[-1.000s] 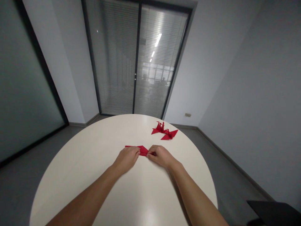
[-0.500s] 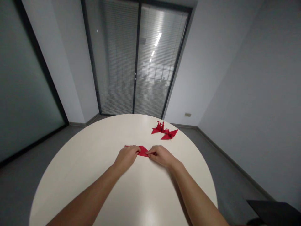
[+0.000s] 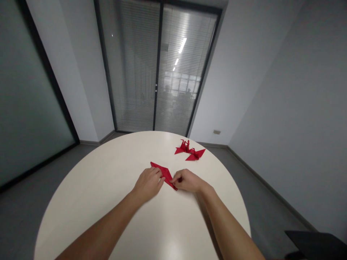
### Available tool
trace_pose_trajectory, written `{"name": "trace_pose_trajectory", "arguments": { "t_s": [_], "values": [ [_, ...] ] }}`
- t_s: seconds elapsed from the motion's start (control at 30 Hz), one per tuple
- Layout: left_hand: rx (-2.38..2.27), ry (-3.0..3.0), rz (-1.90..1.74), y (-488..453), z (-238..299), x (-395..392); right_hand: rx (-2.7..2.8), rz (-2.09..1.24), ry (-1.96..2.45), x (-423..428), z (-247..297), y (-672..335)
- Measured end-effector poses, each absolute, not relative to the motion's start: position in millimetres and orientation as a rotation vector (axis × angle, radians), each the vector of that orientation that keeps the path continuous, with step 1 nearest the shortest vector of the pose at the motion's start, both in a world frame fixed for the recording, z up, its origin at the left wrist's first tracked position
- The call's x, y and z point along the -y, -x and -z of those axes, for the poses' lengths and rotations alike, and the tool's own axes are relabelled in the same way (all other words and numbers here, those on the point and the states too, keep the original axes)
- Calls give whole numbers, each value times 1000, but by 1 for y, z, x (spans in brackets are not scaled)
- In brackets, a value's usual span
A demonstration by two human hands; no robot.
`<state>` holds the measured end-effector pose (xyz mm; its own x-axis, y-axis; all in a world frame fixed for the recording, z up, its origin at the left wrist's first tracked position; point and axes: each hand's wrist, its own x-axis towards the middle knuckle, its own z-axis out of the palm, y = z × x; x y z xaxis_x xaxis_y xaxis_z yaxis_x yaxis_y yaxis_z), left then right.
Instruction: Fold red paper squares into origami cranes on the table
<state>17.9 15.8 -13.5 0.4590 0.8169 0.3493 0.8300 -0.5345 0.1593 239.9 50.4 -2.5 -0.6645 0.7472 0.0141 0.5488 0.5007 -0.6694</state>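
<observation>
A folded piece of red origami paper (image 3: 166, 172) lies slantwise on the white round table (image 3: 108, 187), its far tip pointing up and to the left. My left hand (image 3: 150, 180) has its fingers bent over the paper's left edge, holding it against the tabletop. At the paper's near right end, my right hand (image 3: 186, 180) pinches the narrow tip between thumb and fingers. Part of the paper is hidden under both hands. Beyond the right hand sit folded red paper cranes (image 3: 195, 154), close together near the table's far right edge.
Past the table's far rim stands a glazed partition with blinds (image 3: 135, 72). A dark flat object (image 3: 314, 242), perhaps part of a chair, shows at the lower right. Plain walls (image 3: 292, 126) rise on the right, with a small wall socket (image 3: 217, 132).
The red paper has turned clockwise, from lying nearly level to slanting down to the right. My right hand has shifted slightly with its end, and more of the paper shows now.
</observation>
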Motion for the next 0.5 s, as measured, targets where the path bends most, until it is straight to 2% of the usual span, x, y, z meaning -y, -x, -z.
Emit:
{"name": "trace_pose_trajectory", "arguments": {
  "t_s": [0.2, 0.5],
  "values": [
    [1538, 2663, 706, -16, 20, -17, 2431, -993, 973, -49, 6, -232],
    [1523, 2706, 817, -12, 27, -22, 2454, -379, 950, -51, 1, -238]
  ]
}}
